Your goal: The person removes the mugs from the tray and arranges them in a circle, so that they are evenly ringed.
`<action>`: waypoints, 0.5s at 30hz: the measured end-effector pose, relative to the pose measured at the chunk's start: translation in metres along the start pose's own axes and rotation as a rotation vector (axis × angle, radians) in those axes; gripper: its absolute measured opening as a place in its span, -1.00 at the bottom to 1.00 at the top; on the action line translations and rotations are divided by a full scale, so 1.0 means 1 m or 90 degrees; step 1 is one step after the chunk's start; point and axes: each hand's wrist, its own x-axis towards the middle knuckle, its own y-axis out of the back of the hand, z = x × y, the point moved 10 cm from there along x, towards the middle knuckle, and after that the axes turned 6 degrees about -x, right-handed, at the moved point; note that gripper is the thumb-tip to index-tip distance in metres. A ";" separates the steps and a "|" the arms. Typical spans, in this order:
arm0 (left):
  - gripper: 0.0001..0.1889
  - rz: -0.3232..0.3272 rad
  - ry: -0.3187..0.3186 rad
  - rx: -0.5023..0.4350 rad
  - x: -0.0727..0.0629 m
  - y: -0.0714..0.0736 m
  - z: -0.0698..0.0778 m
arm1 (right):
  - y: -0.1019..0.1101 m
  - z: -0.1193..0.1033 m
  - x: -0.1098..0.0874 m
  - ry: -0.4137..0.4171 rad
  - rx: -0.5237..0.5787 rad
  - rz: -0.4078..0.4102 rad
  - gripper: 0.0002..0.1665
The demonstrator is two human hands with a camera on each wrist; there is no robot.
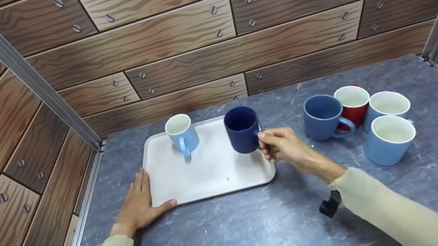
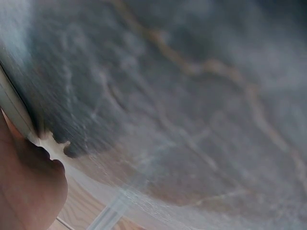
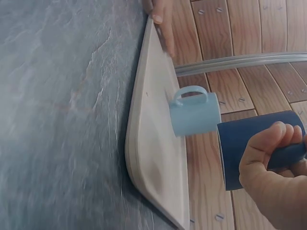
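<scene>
My right hand (image 1: 289,149) grips the handle of a dark blue mug (image 1: 243,132), which hangs upright over the right part of a white tray (image 1: 210,174). In the right wrist view a gap shows between the dark blue mug's base and the tray. A light blue mug (image 1: 185,135) stands on the tray's back left, its handle towards me. My left hand (image 1: 138,205) rests at the tray's front left corner, fingers straight along the left side and thumb over the front edge. Only part of this hand appears in the left wrist view.
Right of the tray stand a medium blue mug (image 1: 321,118), a red mug (image 1: 354,110) and two light blue mugs (image 1: 387,147), close together. Wood-patterned walls (image 1: 185,34) border the grey marbled table (image 1: 239,236) at the back and sides.
</scene>
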 end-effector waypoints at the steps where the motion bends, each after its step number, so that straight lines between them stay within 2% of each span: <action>1: 0.43 0.000 0.000 0.000 0.000 0.000 0.000 | 0.003 -0.001 -0.003 0.003 -0.004 -0.003 -0.61; 15: 0.43 -0.002 0.004 -0.005 0.001 0.000 0.000 | 0.046 0.002 -0.046 0.057 -0.028 -0.017 -0.63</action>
